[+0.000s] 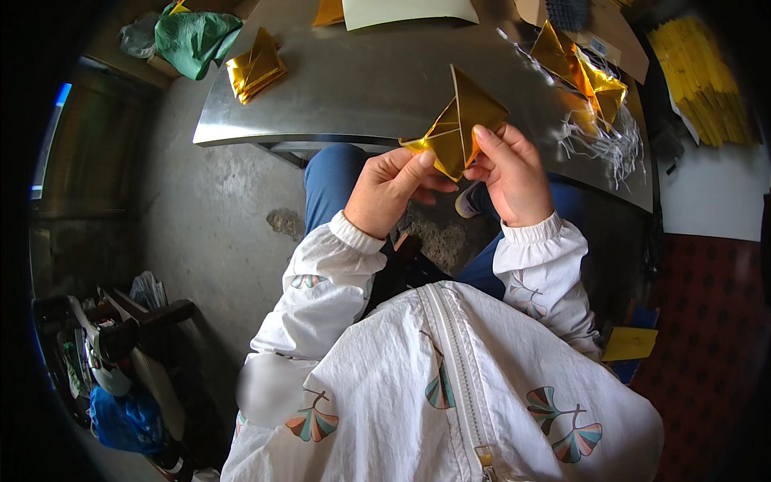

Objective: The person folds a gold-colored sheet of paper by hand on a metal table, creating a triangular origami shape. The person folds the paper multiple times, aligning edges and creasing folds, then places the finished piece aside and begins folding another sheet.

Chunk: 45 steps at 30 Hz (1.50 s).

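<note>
The fingers [423,161] of the left hand [377,193] are closed in a pinch on the lower left corner of a folded gold foil piece [482,108], thumb on top. The right hand [518,181] grips the same piece at its lower right side, thumb pressed on the near face and the other fingers curled close beneath. The piece is held up between both hands, in front of the near edge of the metal worktop [321,96], with one tall point standing upward and a smaller flap to the left. Farther off on the worktop, a stack of folded gold pieces [257,71] lies toward the left, a pale sheet [409,14] sits at the far side, and more gold foil shapes [602,88] lie at the right, beside a tangle of whitish strands [614,153]. A cardboard box [626,58] stands behind those shapes. Beyond the left end is a green plastic bag [193,42]; out to the right is a yellow bundle [697,80]. Below the worktop are blue trouser legs [329,181] over a grey floor [205,209], and a blue bag [124,422] is at the lower left.
</note>
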Tool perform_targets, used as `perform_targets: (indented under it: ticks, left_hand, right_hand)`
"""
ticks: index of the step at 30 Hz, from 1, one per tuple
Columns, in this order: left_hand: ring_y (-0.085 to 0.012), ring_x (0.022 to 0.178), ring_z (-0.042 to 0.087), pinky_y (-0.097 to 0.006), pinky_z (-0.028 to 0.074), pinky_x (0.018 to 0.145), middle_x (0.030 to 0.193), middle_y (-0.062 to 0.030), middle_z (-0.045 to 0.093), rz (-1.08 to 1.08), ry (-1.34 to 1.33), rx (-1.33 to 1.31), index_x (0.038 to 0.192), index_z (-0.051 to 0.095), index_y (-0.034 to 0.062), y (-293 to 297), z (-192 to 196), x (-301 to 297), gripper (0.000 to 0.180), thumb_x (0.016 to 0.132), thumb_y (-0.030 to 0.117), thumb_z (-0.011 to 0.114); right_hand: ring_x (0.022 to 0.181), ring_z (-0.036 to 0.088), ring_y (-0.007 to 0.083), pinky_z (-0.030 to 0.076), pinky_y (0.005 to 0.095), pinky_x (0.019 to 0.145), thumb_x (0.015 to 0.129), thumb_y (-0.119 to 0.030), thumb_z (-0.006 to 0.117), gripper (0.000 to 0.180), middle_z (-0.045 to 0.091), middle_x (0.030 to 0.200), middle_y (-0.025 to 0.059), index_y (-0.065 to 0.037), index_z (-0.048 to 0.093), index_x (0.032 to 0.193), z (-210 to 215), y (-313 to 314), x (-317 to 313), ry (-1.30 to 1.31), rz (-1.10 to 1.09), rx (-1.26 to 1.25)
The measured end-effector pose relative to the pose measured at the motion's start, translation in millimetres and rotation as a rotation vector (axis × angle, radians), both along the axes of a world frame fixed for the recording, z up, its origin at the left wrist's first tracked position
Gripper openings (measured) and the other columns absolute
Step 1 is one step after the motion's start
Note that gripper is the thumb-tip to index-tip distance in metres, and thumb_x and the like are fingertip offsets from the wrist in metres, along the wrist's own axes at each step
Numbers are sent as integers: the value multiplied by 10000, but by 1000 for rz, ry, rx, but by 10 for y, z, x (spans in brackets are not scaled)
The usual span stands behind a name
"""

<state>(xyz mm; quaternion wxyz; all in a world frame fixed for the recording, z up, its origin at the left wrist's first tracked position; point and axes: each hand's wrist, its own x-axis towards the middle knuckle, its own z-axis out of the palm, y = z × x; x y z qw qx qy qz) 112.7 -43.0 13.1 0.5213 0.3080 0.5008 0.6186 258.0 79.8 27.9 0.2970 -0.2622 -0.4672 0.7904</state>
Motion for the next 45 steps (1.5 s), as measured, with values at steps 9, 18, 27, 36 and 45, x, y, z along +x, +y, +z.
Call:
perform_targets:
  ticks: [9, 18, 27, 36, 45]
  left_hand:
    - [-72, 684, 613, -226, 479, 622, 782, -21, 708, 215, 87, 0, 962, 714, 39, 22, 5, 78, 320, 984, 338, 601]
    - [-64, 764, 591, -209, 469, 662, 842, 16, 650, 220, -295, 41, 1022, 686, 64, -14, -78, -65, 298, 952, 351, 651]
    - [-59, 731, 569, -199, 433, 637, 823, 16, 654, 322, -225, 37, 923, 687, 68, -6, -78, -99, 194, 929, 261, 695]
    - [-57, 648, 555, -207, 426, 568, 769, -9, 659, 502, 64, 36, 891, 670, 25, 63, -97, -13, 220, 938, 240, 687]
    - [-90, 744, 647, -210, 541, 660, 847, -39, 700, 297, -35, -38, 942, 668, -9, 4, -25, -84, 198, 911, 180, 715]
  right_hand:
    - [789, 676, 109, 573, 256, 641, 968, -163, 611, 118, 700, 961, 51, -57, 631, 1017, -32, -16, 45, 4, 44, 14]
    - [849, 669, 118, 589, 259, 666, 972, -160, 606, 186, 676, 986, 56, -7, 632, 1075, -105, -33, 46, -22, 113, -9]
    - [903, 675, 136, 589, 254, 676, 972, -164, 608, 231, 678, 990, 65, 23, 630, 1104, -166, -66, 38, -46, 133, -16]
    - [867, 677, 108, 592, 270, 679, 965, -188, 617, 220, 704, 995, 48, -49, 651, 1132, -220, -136, -12, -28, 155, -100]
    - [874, 689, 118, 597, 279, 689, 966, -199, 617, 241, 710, 1027, 55, -40, 657, 1142, -281, -74, 36, -32, 155, -136]
